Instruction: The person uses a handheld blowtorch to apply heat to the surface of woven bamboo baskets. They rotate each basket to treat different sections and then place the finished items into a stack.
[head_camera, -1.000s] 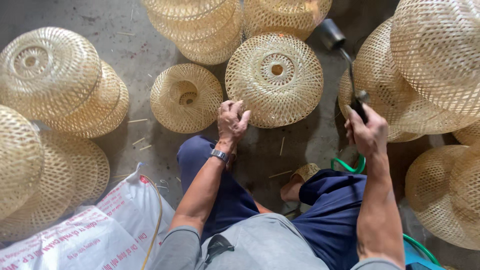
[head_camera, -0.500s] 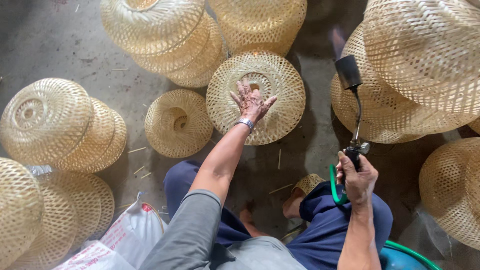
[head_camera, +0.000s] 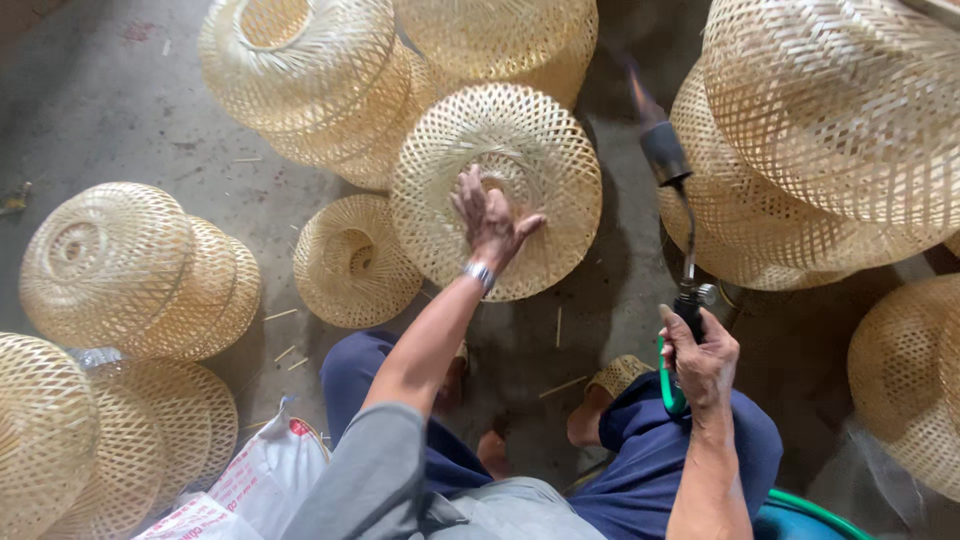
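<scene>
My left hand (head_camera: 487, 218) lies flat with fingers spread on the top of a round woven bamboo shade (head_camera: 545, 150) in the middle of the floor. A metal wristwatch sits on that wrist. My right hand (head_camera: 701, 357) grips the handle of a gas torch (head_camera: 672, 190) that points up and away. Its dark nozzle ends beside the shade's right edge, and a small flame shows at the tip. A green hose (head_camera: 669, 385) runs down from the handle past my knee.
Woven bamboo shades lie all around: a stack at the top (head_camera: 310, 80), a small one (head_camera: 350, 262) left of centre, a pair at left (head_camera: 120, 270), more at bottom left (head_camera: 60, 440), large ones at right (head_camera: 840, 130). A white printed sack (head_camera: 250, 490) lies by my left knee. The floor is grey concrete.
My left hand has reached out from near my knee onto the middle shade. My right hand with the torch has drawn lower and nearer; the view has shifted forward.
</scene>
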